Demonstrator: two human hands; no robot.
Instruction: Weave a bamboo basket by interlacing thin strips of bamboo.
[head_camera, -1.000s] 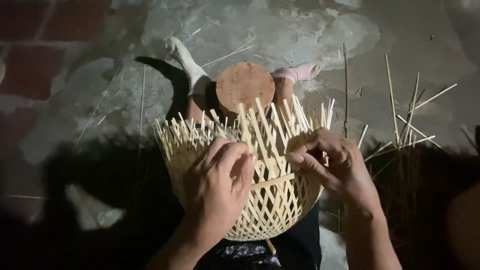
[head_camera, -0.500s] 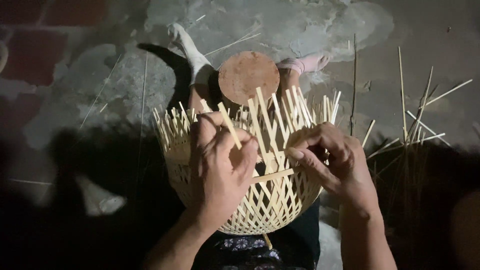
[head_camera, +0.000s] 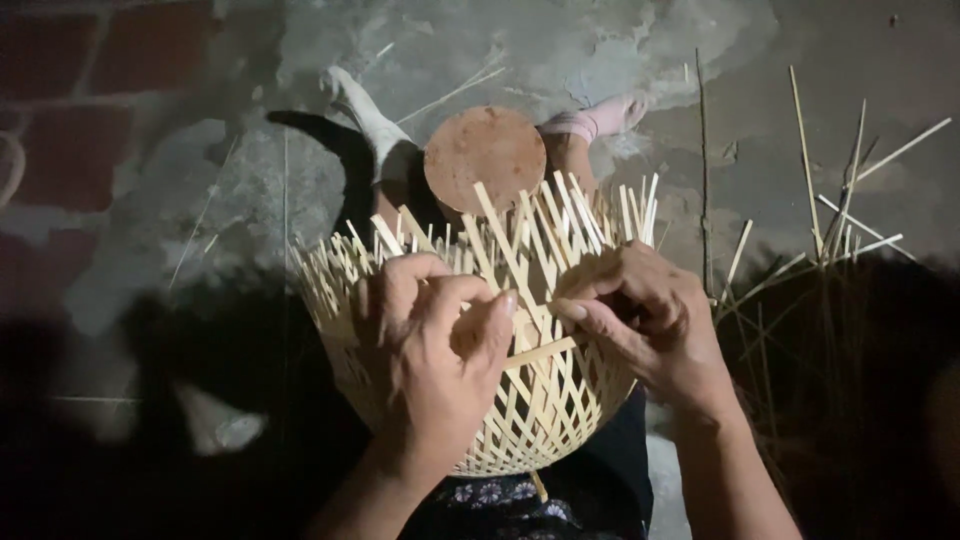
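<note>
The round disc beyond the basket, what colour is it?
Reddish brown disc, seen in the head view.

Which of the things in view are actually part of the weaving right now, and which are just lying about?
In use:
- woven basket
- horizontal strip near both thumbs
- left hand
- right hand

Lying about:
- round brown disc
- loose bundle of strips, to the right
- thin stray slivers on the floor

We note a rough home yard workplace: cracked concrete floor, brick wall, loose bamboo strips scattered about.
</note>
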